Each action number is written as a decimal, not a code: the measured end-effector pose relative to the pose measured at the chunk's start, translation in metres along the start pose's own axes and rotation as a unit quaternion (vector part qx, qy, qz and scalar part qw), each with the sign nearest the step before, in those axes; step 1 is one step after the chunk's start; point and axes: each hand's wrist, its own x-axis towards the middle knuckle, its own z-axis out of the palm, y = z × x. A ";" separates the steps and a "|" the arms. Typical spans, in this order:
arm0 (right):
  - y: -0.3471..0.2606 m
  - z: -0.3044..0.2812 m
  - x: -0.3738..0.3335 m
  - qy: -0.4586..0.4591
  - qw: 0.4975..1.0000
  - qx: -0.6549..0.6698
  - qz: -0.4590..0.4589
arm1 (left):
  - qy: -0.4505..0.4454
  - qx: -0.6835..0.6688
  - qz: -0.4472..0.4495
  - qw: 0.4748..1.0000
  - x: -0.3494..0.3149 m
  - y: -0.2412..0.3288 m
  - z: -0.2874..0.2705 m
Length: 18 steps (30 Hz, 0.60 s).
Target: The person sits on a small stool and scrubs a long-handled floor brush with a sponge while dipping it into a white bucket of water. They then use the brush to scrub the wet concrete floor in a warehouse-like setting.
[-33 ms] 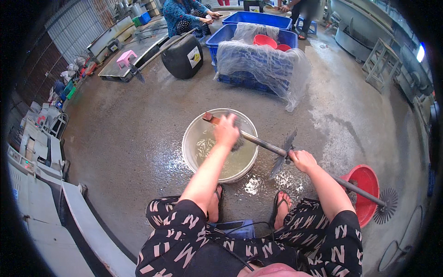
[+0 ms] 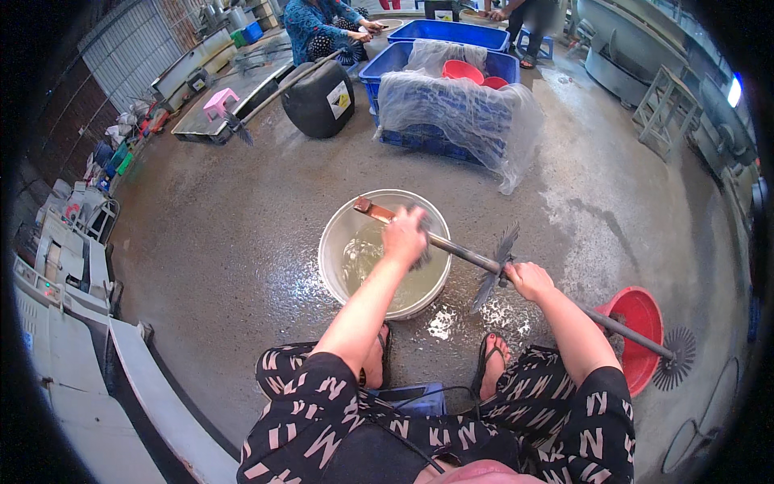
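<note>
Metal rod [image 2: 463, 250] hasn't budged over your bucket [image 2: 334, 258]: left hand [image 2: 405, 235] wrapped tight round it scrubbing, right hand [image 2: 526, 280] closed round it near the bristle disc [image 2: 493, 270]

Both hands, left [image 2: 405, 234] and right [image 2: 526, 280], closed, arms extended.

No visible change since the earlier view

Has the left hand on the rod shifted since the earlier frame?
No. The left hand sits at the same spot on the metal rod, over the far side of the white bucket, as before.
</note>
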 end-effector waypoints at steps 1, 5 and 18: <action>0.000 0.001 -0.002 0.004 1.000 0.000 0.000 | -0.012 -0.026 0.051 0.998 -0.014 -0.001 0.003; 0.006 0.002 0.000 0.008 1.000 0.003 0.018 | -0.262 -0.038 0.158 0.951 -0.027 -0.030 -0.027; -0.003 0.001 0.001 -0.001 1.000 -0.009 0.016 | -0.510 0.002 0.030 0.860 -0.030 -0.133 0.063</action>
